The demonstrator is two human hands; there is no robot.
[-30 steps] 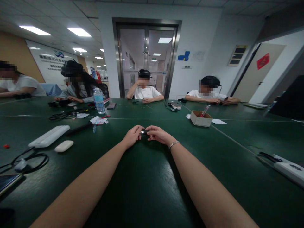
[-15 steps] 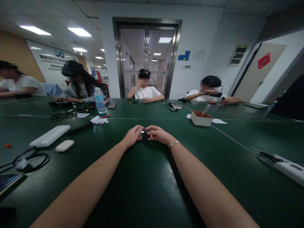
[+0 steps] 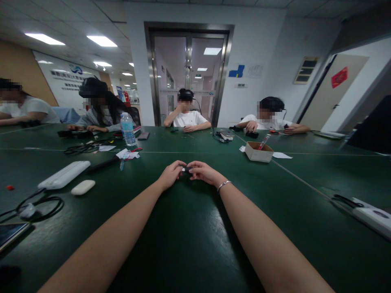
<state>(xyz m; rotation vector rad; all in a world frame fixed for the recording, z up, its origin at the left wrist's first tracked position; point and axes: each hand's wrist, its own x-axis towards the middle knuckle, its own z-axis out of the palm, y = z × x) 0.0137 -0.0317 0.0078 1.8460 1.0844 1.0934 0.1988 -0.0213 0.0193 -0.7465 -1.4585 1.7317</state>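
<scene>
My left hand (image 3: 170, 174) and my right hand (image 3: 204, 171) meet above the middle of the green table (image 3: 189, 228). Between their fingertips is a small dark object (image 3: 184, 169) with a shiny metal part on its left side; it is too small to name its kind. The left fingers pinch the metal side, while the right fingers close on the dark side. Much of the object is hidden behind the fingers. A silver bracelet (image 3: 224, 185) circles my right wrist.
Beyond my hands stand a small open box (image 3: 259, 153) and a water bottle (image 3: 128, 129). To the left lie a white device (image 3: 64, 175), a white oval case (image 3: 83, 187), cables (image 3: 50, 207) and a phone (image 3: 12, 234). A power strip (image 3: 374, 217) is at right. Several people sit opposite.
My hands and the small object stay almost the same. Across the table at right, a person has lowered a hand with a dark thing from the face to the tabletop.
</scene>
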